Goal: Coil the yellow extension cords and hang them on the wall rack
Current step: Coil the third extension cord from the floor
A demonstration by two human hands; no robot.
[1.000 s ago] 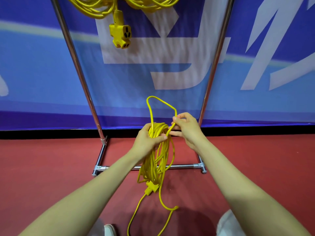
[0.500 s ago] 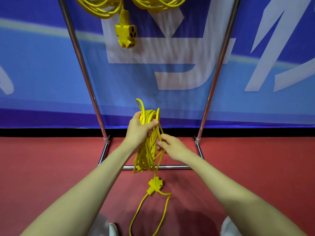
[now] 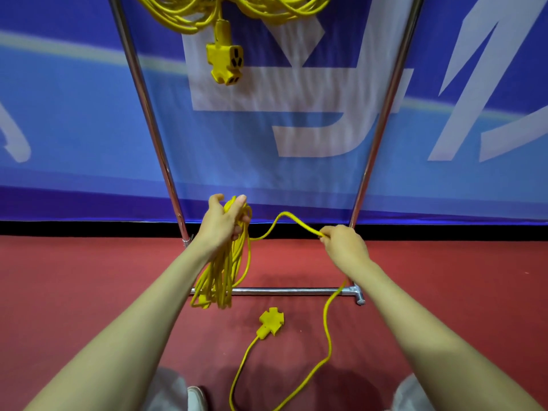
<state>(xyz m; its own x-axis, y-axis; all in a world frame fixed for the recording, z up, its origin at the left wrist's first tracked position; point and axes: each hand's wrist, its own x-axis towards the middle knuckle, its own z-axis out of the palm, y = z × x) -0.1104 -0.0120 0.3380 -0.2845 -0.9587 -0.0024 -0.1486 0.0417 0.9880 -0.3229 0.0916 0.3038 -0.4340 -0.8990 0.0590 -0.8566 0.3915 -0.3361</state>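
Note:
My left hand (image 3: 223, 222) grips the top of a coil of yellow extension cord (image 3: 225, 271) whose loops hang down to the rack's bottom bar. My right hand (image 3: 344, 246) pinches the loose strand (image 3: 284, 219) that runs from the coil out to the right. From that hand the cord drops to the floor and loops back to its yellow multi-outlet end (image 3: 270, 321), which lies on the red floor. Another coiled yellow cord (image 3: 189, 13) hangs from the top of the metal rack (image 3: 151, 123), its outlet block (image 3: 226, 62) dangling below it.
The rack's chrome uprights and bottom bar (image 3: 287, 291) stand before a blue and white banner (image 3: 296, 123). A red floor (image 3: 74, 277) lies underfoot. My shoe (image 3: 197, 398) and pale trouser knees show at the bottom edge.
My right hand has moved from beside the coil out to the right, drawing a strand away. The outlet end now lies on the floor, farther right.

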